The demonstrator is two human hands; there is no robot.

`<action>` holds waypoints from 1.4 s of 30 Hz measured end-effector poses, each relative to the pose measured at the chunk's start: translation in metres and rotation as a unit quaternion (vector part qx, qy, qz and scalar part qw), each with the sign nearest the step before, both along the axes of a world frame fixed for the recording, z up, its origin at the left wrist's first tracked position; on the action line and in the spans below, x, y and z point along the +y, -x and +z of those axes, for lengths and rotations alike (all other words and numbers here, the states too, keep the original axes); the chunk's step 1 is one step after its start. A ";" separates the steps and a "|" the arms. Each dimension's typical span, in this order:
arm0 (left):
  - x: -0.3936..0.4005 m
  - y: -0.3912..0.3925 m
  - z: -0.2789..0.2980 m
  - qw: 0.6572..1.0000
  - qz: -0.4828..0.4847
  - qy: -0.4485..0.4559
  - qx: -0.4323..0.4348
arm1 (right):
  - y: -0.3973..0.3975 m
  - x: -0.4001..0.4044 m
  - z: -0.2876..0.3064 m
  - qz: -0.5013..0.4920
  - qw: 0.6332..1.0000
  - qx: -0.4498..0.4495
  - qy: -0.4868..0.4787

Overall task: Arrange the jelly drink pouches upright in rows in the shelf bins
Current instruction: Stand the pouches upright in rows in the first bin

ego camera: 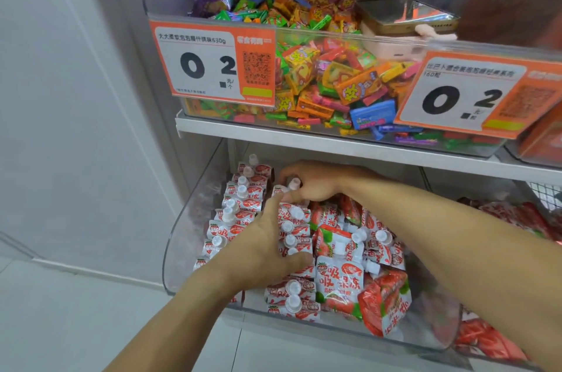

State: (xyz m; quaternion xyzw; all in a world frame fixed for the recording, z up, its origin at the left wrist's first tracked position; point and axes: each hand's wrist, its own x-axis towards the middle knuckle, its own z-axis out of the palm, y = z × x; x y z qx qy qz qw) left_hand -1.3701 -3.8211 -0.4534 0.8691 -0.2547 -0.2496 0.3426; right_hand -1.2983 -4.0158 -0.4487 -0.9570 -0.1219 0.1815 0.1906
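Note:
A clear plastic shelf bin [182, 237] on the lower shelf holds many red-and-white strawberry jelly drink pouches with white caps. A row of upright pouches [240, 201] lines the bin's left side, and a second row [293, 234] stands beside it. Loose pouches [343, 268] lie jumbled on the right half. My right hand [316, 181] reaches to the back of the bin and grips a pouch [292, 184] at its cap. My left hand [267, 247] lies in the middle of the bin with fingers pressed against the second row.
The shelf above [304, 135] carries a clear bin of colourful candy [319, 67] with orange price tags [213, 64]. Another bin with red packets [517, 216] sits to the right. A white wall [60, 97] and tiled floor [76, 310] are on the left.

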 end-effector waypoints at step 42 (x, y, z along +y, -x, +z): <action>-0.020 -0.029 0.008 0.968 0.019 -0.043 -0.247 | 0.033 -0.049 -0.007 -0.020 0.997 0.031 -0.075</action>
